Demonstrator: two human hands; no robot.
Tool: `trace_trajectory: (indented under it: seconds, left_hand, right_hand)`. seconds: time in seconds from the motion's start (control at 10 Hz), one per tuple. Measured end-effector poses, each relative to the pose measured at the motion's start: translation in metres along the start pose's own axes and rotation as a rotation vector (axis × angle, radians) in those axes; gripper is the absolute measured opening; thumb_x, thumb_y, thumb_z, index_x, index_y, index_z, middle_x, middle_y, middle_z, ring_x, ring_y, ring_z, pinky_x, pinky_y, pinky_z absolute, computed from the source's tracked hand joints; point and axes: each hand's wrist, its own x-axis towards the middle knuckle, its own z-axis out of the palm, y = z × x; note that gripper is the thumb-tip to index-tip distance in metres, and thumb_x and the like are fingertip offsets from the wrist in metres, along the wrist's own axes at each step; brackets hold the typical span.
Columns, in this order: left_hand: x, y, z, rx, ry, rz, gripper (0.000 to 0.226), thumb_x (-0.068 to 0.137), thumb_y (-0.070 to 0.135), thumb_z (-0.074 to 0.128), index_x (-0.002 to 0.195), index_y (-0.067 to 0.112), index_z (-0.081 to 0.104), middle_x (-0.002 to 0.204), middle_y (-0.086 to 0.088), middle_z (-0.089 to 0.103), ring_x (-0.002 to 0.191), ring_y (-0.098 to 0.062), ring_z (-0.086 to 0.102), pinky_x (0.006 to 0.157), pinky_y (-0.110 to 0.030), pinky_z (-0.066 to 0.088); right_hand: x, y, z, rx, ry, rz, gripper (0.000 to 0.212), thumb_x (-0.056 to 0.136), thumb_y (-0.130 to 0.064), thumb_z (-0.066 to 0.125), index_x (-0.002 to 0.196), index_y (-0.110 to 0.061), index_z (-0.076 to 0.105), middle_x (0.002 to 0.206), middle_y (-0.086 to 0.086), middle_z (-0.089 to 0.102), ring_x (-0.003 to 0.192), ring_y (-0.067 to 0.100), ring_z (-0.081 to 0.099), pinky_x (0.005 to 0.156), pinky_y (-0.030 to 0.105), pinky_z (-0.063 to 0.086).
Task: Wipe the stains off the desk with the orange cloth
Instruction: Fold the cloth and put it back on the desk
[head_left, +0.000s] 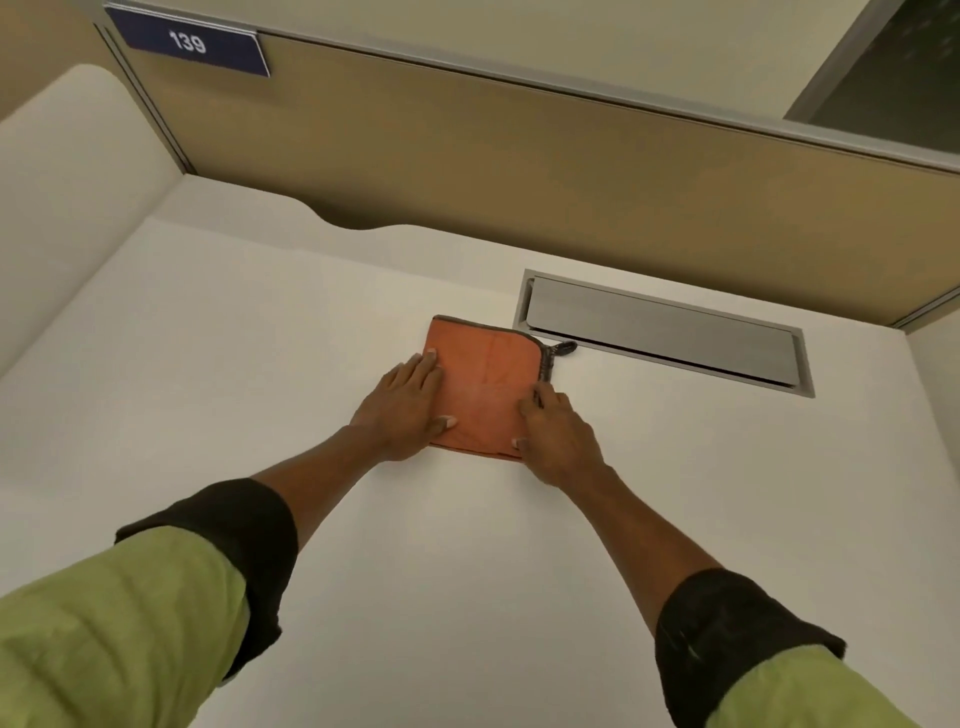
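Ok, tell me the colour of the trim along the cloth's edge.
Dark grey trim on the orange cloth, seen in the head view.

The white desk (208, 364) carries 1 folded orange cloth (485, 384), lying flat just left of the metal hatch (660, 332) set flush into the desk's far right part.

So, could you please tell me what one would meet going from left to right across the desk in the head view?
Left hand → orange cloth → right hand → metal cable flap, all on the white desk.
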Motion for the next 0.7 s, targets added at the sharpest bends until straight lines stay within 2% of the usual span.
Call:
trace_trajectory:
  seconds: [0.1,0.2,0.3,0.4,0.5,0.6,0.7]
  left_hand:
    - [0.001,-0.002,0.003,0.081,-0.057,0.011,0.099,0.108,0.068,0.037,0.174,0.007,-0.003,0.183,-0.013,-0.016,0.171,-0.028,-0.009,0.138,-0.046,-0.002]
    - [0.0,-0.001,-0.002,0.111,-0.084,0.003,0.103,0.106,0.071,0.04,0.174,0.009,-0.005,0.183,-0.011,-0.018,0.171,-0.028,-0.01,0.137,-0.048,-0.003]
    - [0.004,0.005,-0.009,0.168,-0.081,-0.006,0.102,0.105,0.069,0.047,0.174,0.007,0.004,0.184,-0.014,-0.009,0.171,-0.033,-0.006,0.138,-0.048,0.002]
    - [0.001,0.014,-0.012,0.17,-0.038,0.0,0.094,0.105,0.065,0.051,0.169,0.005,0.019,0.183,-0.019,0.002,0.171,-0.036,0.001,0.137,-0.048,0.007]
    - [-0.008,0.03,-0.011,0.103,0.059,0.057,0.086,0.105,0.07,0.042,0.16,0.006,0.034,0.181,-0.022,0.01,0.17,-0.038,0.009,0.134,-0.048,0.019]
    - [-0.019,0.054,-0.012,0.146,0.058,0.112,0.095,0.104,0.076,0.038,0.167,0.007,0.024,0.182,-0.02,0.008,0.17,-0.037,0.006,0.134,-0.05,0.019]
    - [-0.028,0.079,-0.015,0.172,0.084,0.16,0.095,0.103,0.077,0.036,0.167,0.007,0.026,0.182,-0.02,0.011,0.17,-0.036,0.007,0.134,-0.049,0.017]
  right_hand:
    - [-0.005,0.008,0.014,-0.001,0.062,-0.019,0.056,0.102,-0.034,0.064,0.151,-0.01,0.048,0.17,0.015,0.032,0.148,0.036,0.042,0.11,0.05,0.049]
    - [-0.009,0.012,0.021,-0.021,0.098,-0.048,0.055,0.104,-0.039,0.06,0.15,-0.012,0.048,0.172,0.013,0.032,0.144,0.036,0.046,0.109,0.049,0.049]
    - [-0.02,0.021,0.026,0.026,0.15,-0.043,0.051,0.106,-0.043,0.055,0.148,-0.014,0.052,0.165,0.012,0.044,0.139,0.034,0.05,0.105,0.047,0.052]
    - [-0.034,0.028,0.028,0.057,0.204,-0.012,0.047,0.107,-0.044,0.053,0.142,-0.013,0.058,0.148,0.01,0.06,0.131,0.031,0.055,0.096,0.043,0.055]
    - [-0.057,0.046,0.033,0.092,0.22,0.065,0.052,0.109,-0.045,0.049,0.15,-0.014,0.053,0.158,0.011,0.05,0.144,0.031,0.047,0.106,0.046,0.053]
    - [-0.084,0.066,0.028,0.131,0.215,0.124,0.058,0.109,-0.052,0.044,0.156,-0.019,0.044,0.162,0.007,0.044,0.149,0.027,0.04,0.115,0.043,0.046]
    - [-0.102,0.082,0.023,0.132,0.26,0.129,0.06,0.109,-0.052,0.043,0.158,-0.017,0.041,0.16,0.007,0.046,0.149,0.027,0.04,0.117,0.042,0.043]
